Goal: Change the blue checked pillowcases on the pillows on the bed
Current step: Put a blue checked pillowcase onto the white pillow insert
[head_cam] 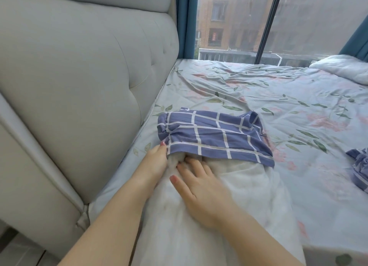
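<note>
The blue checked pillowcase (215,138) is bunched over the far end of a white pillow (249,202), covering only that end; the rest of the pillow lies bare and runs back toward me. Both sit on the bed close to its headboard edge, near the near corner. My left hand (156,162) pinches the pillowcase's open hem at its left corner, thumb on top against the cloth. My right hand (201,186) lies on the bare pillow just below the hem, fingers spread and pressing down. Its fingertips seem to dig into the pillow right at the opening, though the blur there keeps me from being sure.

A second blue checked pillowcase (358,168) lies crumpled at the right edge of the bed, well apart from the first. Under everything is the floral bedsheet (278,98), rumpled, pale with green leaves and pink blooms. Another white pillow (342,66) rests at the far right corner of the bed. The padded grey headboard (79,86) rises along the left edge. Past the far edge stands a large window (298,22) with a blue curtain (185,20) beside it.
</note>
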The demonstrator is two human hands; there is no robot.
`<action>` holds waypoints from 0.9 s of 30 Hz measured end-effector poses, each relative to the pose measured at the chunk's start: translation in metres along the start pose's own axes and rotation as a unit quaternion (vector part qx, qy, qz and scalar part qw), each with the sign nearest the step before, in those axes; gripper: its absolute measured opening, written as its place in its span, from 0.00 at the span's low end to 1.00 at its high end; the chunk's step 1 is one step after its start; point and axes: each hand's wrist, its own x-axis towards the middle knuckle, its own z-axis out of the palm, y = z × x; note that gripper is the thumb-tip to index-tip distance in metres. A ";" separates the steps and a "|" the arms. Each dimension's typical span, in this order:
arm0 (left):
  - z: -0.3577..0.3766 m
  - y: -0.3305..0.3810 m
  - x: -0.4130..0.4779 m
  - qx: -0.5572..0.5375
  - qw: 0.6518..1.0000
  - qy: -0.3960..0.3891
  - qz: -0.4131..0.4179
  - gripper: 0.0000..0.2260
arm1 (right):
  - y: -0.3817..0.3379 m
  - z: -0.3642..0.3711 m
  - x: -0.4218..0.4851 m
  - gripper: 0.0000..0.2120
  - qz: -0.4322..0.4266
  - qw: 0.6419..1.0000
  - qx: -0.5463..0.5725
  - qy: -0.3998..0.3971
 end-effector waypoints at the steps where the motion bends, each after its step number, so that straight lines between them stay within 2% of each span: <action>1: -0.001 -0.001 -0.005 0.059 0.998 0.020 0.031 0.17 | 0.001 0.001 0.000 0.43 -0.002 1.000 0.002 0.007; 4: -0.003 0.000 -0.026 0.155 0.983 0.022 0.097 0.19 | 0.004 0.001 -0.002 0.43 -0.008 1.000 -0.004 0.024; 12: -0.013 -0.007 -0.064 0.244 0.958 0.007 0.152 0.20 | 0.009 -0.011 -0.002 0.40 0.073 0.996 0.016 0.039; 14: -0.015 -0.008 -0.067 0.254 0.956 0.016 0.149 0.20 | 0.009 -0.011 -0.002 0.42 0.070 0.996 0.008 0.047; 17: -0.018 -0.009 -0.060 0.264 0.960 0.011 0.093 0.23 | 0.008 -0.010 -0.004 0.43 0.051 0.998 -0.011 0.038; 19: -0.020 -0.012 -0.051 0.349 0.936 0.019 0.043 0.26 | 0.006 -0.012 -0.008 0.39 0.044 0.999 0.003 0.011; 21: -0.021 -0.015 -0.046 0.466 0.882 0.059 0.027 0.28 | 0.008 -0.013 -0.012 0.38 -0.004 1.000 0.011 -0.007; 22: -0.020 -0.015 -0.046 0.495 0.863 0.090 0.040 0.29 | 0.009 -0.016 -0.014 0.37 -0.037 0.999 0.008 -0.016; 23: -0.018 -0.012 -0.048 0.490 0.860 0.126 0.062 0.29 | 0.012 -0.019 -0.016 0.36 -0.068 0.997 0.019 -0.023; 25: -0.013 -0.006 -0.049 0.408 0.878 0.186 0.164 0.24 | 0.019 -0.028 -0.021 0.33 -0.102 0.989 0.106 -0.011; 27: -0.004 -0.001 -0.047 0.314 0.892 0.179 0.271 0.16 | 0.030 -0.042 -0.025 0.34 -0.019 0.959 0.261 0.105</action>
